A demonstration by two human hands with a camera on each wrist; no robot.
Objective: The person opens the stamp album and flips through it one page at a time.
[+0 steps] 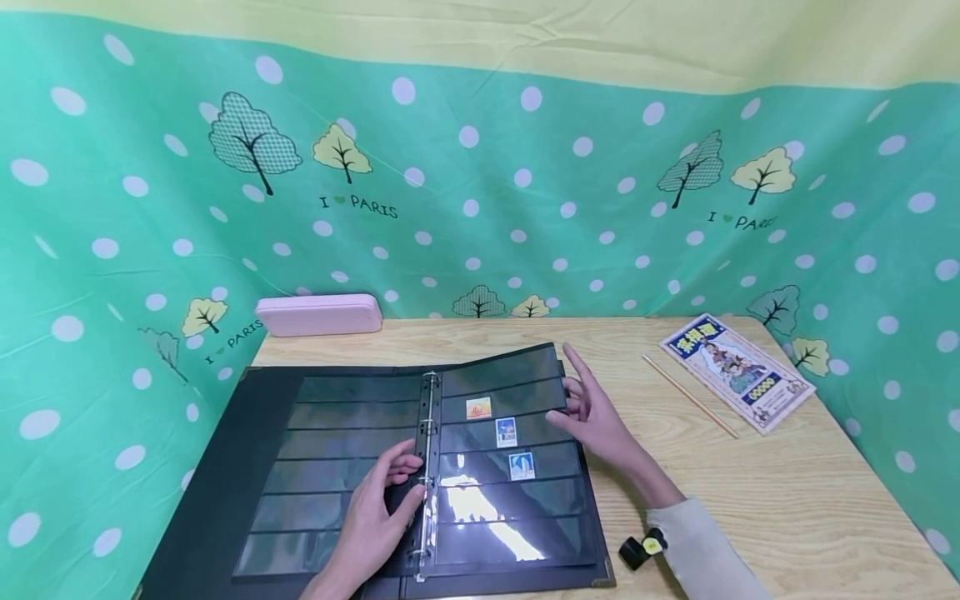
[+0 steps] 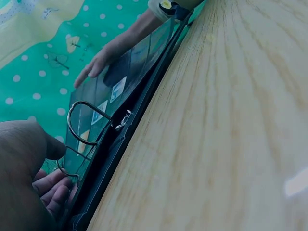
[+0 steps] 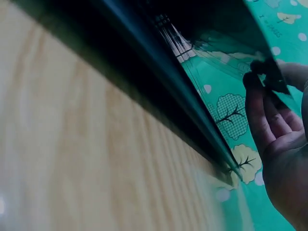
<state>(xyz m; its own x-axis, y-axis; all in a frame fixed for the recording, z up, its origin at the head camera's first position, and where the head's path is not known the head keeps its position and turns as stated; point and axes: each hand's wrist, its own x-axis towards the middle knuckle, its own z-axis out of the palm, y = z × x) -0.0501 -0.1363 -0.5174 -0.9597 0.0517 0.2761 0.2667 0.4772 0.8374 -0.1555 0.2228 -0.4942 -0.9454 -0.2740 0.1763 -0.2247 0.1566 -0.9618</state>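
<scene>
A black ring-binder stamp album lies open on the table, clear-strip pages on both sides of its metal rings. Three stamps, an orange one, a dark blue one and a light blue one, sit in the right page's strips. My right hand pinches the outer edge of that album page, whose upper corner is raised; its index finger points up. Beside the rings, my left hand rests with loosely bent fingers, gripping nothing visible.
A pink case stands at the back left. To the right lie a thin wooden stick and a printed booklet. A small black object is near the right sleeve. Polka-dot cloth surrounds the wooden table.
</scene>
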